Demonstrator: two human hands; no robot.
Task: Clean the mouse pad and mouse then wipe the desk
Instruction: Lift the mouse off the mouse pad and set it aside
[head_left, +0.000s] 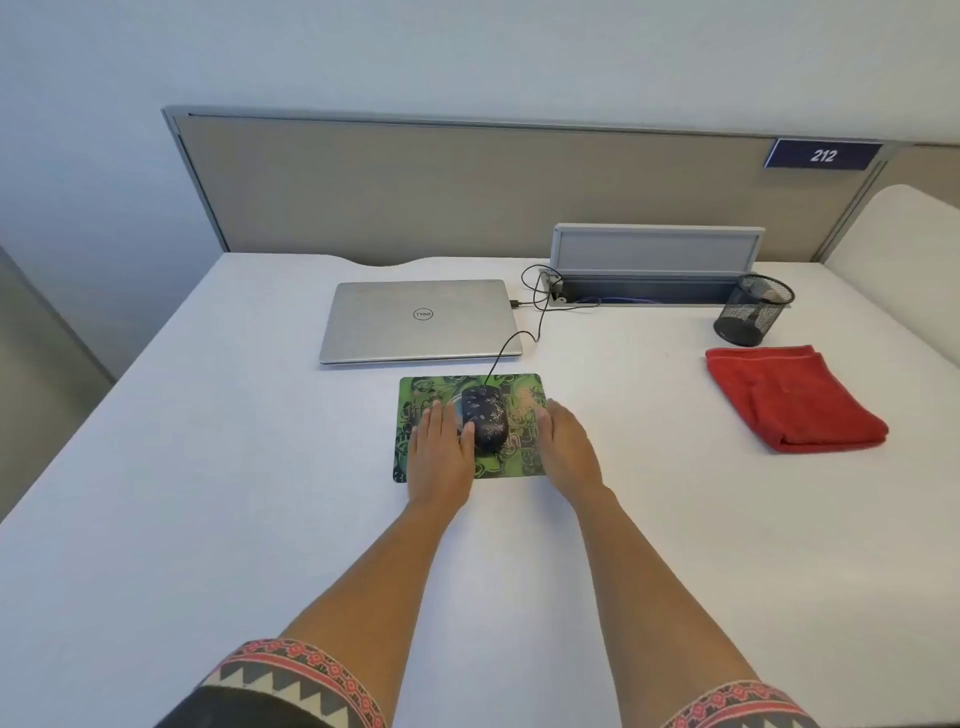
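Past my patterned sleeves (291, 675), left hand (441, 457) and right hand (569, 452) lie flat, holding nothing, flanking the mouse (485, 418) on the mouse pad (426, 387); lifting could drag its cable (500, 354) against the laptop (421, 322).

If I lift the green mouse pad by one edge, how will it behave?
Probably floppy: the mouse pad looks thin and lies flat on the desk. The mouse on it would likely slide off, and its cable, running toward the laptop, may tug it.
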